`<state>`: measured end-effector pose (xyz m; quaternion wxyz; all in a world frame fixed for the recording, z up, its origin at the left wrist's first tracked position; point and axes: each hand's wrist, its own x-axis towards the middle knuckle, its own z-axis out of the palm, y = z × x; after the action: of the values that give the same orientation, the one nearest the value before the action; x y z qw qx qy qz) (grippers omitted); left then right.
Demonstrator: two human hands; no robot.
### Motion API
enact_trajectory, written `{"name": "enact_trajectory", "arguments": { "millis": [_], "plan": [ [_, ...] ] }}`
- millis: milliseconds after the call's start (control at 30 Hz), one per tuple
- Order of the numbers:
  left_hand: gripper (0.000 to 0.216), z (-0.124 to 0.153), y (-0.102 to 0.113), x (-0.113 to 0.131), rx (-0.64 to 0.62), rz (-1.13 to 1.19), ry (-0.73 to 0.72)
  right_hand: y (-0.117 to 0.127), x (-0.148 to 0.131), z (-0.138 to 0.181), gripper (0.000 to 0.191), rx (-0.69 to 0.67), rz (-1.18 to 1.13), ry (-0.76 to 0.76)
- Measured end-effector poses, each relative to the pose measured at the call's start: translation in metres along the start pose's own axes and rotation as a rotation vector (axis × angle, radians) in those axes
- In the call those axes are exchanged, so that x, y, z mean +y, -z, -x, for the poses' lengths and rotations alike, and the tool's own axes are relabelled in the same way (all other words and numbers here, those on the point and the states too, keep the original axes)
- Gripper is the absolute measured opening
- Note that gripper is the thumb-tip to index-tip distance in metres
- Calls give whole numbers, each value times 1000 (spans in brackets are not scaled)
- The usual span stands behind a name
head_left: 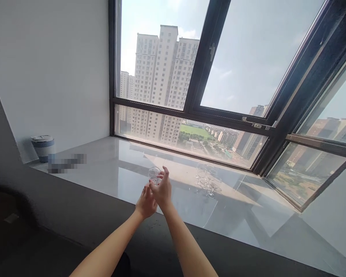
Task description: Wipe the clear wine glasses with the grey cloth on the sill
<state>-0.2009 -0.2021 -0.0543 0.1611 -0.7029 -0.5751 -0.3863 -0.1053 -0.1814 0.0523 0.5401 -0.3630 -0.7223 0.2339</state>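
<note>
A clear stemmed glass (153, 172) is at my hands, above the near part of the glossy window sill (100, 177). My left hand (145, 203) is closed around its lower part, and the stem and foot are mostly hidden. Just to the right, my right hand (163, 190) has its fingers apart, the index finger raised and the thumb reaching across toward the left hand. Its fingertips are beside the bowl; whether they touch the glass I cannot tell. My wrists nearly cross in front of the sill's edge.
Several clear stemmed glasses (208, 181) stand clustered on the sill to the right. A blue-and-white container (43, 148) is at the left end, beside a blurred-out item (67, 163). Dark window frames (187, 115) border the back, and the sill drops off toward me.
</note>
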Motion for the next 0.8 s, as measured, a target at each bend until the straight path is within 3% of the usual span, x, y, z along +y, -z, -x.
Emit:
{"name": "enact_trajectory", "arguments": {
  "millis": [233,400,567,800],
  "plan": [
    [66,-4,12,8,-28,-70,-85,41,10,-32,67,359,-206,-105],
    [47,-4,8,5,-111,-62,-77,95,60,-47,71,501,-22,-190],
    [37,-5,9,5,-112,-35,-35,134,122,-31,75,510,255,-374],
    [28,-6,8,4,-104,-68,-20,136,157,-20,73,492,302,-386]
  ]
}}
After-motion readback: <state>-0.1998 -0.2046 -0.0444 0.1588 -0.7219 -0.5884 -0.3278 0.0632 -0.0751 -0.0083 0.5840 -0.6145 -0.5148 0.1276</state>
